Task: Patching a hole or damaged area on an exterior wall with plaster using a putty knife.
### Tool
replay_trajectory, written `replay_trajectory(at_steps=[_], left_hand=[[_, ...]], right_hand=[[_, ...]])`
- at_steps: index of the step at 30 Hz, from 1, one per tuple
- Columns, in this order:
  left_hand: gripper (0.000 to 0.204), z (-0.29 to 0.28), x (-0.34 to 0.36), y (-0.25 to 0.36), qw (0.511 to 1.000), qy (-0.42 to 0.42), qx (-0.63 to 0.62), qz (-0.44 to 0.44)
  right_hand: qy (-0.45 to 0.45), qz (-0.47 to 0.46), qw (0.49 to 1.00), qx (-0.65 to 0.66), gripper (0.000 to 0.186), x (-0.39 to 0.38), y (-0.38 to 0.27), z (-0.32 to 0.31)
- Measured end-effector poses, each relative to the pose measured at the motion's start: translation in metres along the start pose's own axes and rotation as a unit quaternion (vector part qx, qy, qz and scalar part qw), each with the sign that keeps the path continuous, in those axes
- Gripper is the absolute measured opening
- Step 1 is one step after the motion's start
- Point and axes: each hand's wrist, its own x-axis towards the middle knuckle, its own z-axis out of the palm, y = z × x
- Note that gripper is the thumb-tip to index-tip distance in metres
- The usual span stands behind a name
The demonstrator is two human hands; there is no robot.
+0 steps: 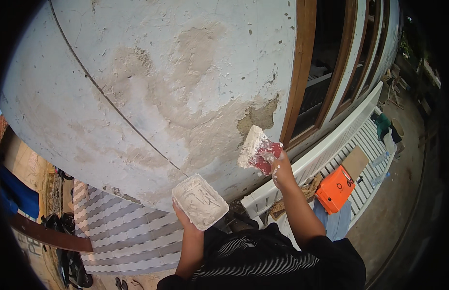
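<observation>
My left hand (183, 216) is closed on the side of a rectangular white tub (223, 211), which holds pale, scored putty (198, 199). In my right hand (282, 173) is a red putty knife (264, 161) smeared with the same putty, a thick load covering its front end. Spots of putty stick to the fingers. The knife is close to a pale blue wall (152, 29); whether it touches cannot be told. Just above the knife, a rough grey-brown bare patch (257, 116) breaks the wall's surface. Beige smeared areas (195, 121) spread across the wall to its left.
A brown wooden window frame (302, 72) borders the wall on the right. Below it stands a white slatted bench (362, 150) bearing an orange bag (336, 189) and plastic bottles (379, 159). A dark cable (108, 99) crosses the wall. Striped tiles (123, 232) and footwear (74, 261) lie lower left.
</observation>
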Motion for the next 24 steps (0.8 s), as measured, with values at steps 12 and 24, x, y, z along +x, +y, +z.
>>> replay_trajectory(at_steps=[12, 24], left_hand=[[0.074, -0.014, -0.009, 0.014, 0.994, -0.072, -0.018, 0.074], [0.075, 0.025, -0.032, -0.002, 0.988, -0.106, 0.089, 0.069]], right_hand=[[-0.046, 0.036, 0.986, 0.159, 0.027, -0.046, 0.001, 0.056], [-0.116, -0.328, 0.865, -0.362, 0.014, -0.032, 0.006, 0.1]])
